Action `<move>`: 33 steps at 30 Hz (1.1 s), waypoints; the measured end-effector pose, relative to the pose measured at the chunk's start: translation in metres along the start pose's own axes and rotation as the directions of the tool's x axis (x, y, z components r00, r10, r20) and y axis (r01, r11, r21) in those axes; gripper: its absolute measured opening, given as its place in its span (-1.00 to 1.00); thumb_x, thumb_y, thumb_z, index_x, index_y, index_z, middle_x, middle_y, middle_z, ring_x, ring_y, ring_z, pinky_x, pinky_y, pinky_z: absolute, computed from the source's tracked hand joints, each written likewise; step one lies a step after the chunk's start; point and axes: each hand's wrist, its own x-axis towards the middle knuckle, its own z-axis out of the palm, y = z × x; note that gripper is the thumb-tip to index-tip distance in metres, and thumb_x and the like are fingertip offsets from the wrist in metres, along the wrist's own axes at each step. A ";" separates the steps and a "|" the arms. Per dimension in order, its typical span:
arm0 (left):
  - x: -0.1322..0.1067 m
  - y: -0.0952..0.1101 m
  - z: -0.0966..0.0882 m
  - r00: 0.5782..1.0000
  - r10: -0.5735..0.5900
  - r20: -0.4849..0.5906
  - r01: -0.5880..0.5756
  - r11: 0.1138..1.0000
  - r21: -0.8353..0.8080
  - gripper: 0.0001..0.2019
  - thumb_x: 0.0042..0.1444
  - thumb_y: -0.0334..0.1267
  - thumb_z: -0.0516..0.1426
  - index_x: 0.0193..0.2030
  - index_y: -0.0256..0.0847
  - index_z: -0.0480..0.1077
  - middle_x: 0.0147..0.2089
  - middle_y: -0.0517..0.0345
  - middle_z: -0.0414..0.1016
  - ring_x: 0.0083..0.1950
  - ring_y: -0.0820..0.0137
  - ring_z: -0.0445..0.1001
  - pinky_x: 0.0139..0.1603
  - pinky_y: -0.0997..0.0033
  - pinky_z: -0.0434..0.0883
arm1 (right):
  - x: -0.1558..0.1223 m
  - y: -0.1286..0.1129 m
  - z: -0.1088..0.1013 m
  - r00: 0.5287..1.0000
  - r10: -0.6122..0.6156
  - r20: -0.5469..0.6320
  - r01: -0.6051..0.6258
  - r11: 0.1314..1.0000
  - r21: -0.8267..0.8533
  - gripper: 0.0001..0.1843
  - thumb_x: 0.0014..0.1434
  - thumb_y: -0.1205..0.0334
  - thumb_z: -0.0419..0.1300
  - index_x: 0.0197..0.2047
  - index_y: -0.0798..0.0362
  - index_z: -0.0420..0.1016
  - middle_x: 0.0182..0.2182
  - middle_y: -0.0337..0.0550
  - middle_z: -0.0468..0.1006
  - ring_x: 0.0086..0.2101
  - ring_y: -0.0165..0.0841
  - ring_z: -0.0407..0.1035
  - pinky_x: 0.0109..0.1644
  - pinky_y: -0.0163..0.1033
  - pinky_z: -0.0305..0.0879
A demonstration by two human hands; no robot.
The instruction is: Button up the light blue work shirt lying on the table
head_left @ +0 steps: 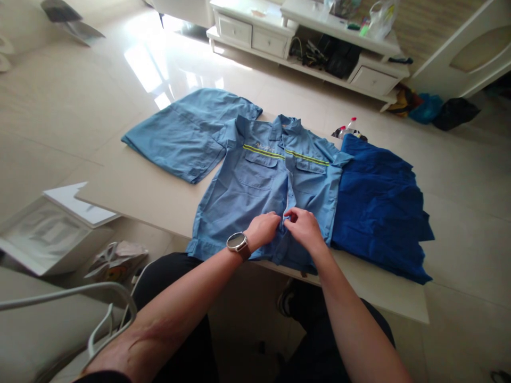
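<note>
A light blue short-sleeved work shirt [255, 186] lies face up on a pale tabletop [139, 197], with a yellow reflective stripe across its chest and two chest pockets. My left hand [261, 230], with a wristwatch [238, 244] on its wrist, and my right hand [304, 227] meet at the lower front opening of the shirt. Their fingers pinch the fabric at the shirt's front edges. To the left lies a second light blue garment [189, 133], folded over. A dark blue garment [379, 213] is spread flat to the right, with the shirt's sleeve overlapping it.
Small plastic bottles [350, 127] stand behind the dark blue garment. A white drawer cabinet [303, 45] stands beyond the table, with bags [427, 109] on the floor to its right. A white box [48, 234] sits low at left, near a chair's metal arm [59, 298].
</note>
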 end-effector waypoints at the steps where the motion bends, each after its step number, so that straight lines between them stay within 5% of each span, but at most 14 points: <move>1: 0.001 0.000 0.001 1.000 0.001 -0.006 -0.001 1.000 -0.004 -0.78 0.26 -0.41 0.08 -0.07 -0.24 0.54 -0.03 -0.06 0.57 -0.09 0.24 0.60 -0.12 0.37 0.46 | 0.001 0.000 0.000 1.000 0.003 0.003 -0.003 1.000 0.001 -0.78 0.05 0.28 0.21 -0.24 -0.09 0.64 -0.46 -0.27 0.58 -0.37 -0.31 0.45 -0.24 -0.25 0.21; 7: 0.002 0.002 -0.003 0.999 -0.030 -0.027 0.028 0.996 -0.084 -0.75 0.28 -0.48 0.01 -0.16 -0.24 0.52 -0.17 -0.05 0.60 -0.12 0.26 0.58 -0.09 0.37 0.43 | -0.001 -0.001 -0.001 1.000 -0.027 0.003 0.027 1.000 -0.009 -0.79 0.07 0.28 0.19 -0.24 -0.08 0.62 -0.46 -0.27 0.56 -0.37 -0.30 0.45 -0.24 -0.24 0.20; 12: -0.005 0.001 -0.007 0.988 -0.048 -0.149 0.017 0.980 -0.200 -0.82 0.27 -0.43 0.08 -0.09 -0.24 0.49 -0.18 -0.02 0.61 -0.14 0.25 0.57 -0.12 0.36 0.40 | -0.009 -0.003 -0.001 0.996 -0.081 -0.024 0.081 0.997 0.006 -0.70 0.09 0.31 0.17 -0.11 -0.08 0.58 -0.41 -0.26 0.57 -0.35 -0.29 0.46 -0.23 -0.23 0.21; 23: -0.011 -0.002 -0.020 0.942 -0.107 -0.319 -0.056 0.884 -0.464 -0.84 0.06 -0.52 0.15 -0.30 -0.22 0.51 -0.40 0.21 0.54 -0.38 0.45 0.42 -0.31 0.48 0.27 | -0.004 -0.005 0.006 0.993 0.008 -0.114 0.049 0.869 0.493 -0.67 -0.04 0.18 0.19 -0.15 0.02 0.52 -0.41 -0.25 0.49 -0.42 -0.34 0.39 -0.28 -0.24 0.30; 28: -0.003 -0.010 -0.025 0.921 -0.164 -0.353 -0.016 0.890 -0.455 -0.82 0.06 -0.49 0.16 -0.27 -0.20 0.55 -0.37 0.19 0.58 -0.33 0.42 0.47 -0.25 0.47 0.33 | 0.008 -0.005 0.007 0.993 0.066 -0.096 0.011 0.768 0.641 -0.65 -0.09 0.12 0.24 -0.19 0.04 0.48 -0.44 -0.25 0.44 -0.41 -0.33 0.37 -0.31 -0.24 0.29; 33: 0.001 -0.013 -0.031 0.925 -0.185 -0.332 0.042 0.918 -0.394 -0.80 0.09 -0.45 0.15 -0.19 -0.19 0.57 -0.31 0.14 0.61 -0.29 0.38 0.51 -0.17 0.43 0.39 | 0.013 -0.006 0.007 0.993 0.060 -0.099 0.020 0.755 0.656 -0.58 -0.14 0.16 0.27 -0.14 0.04 0.46 -0.38 -0.26 0.46 -0.43 -0.39 0.35 -0.34 -0.29 0.28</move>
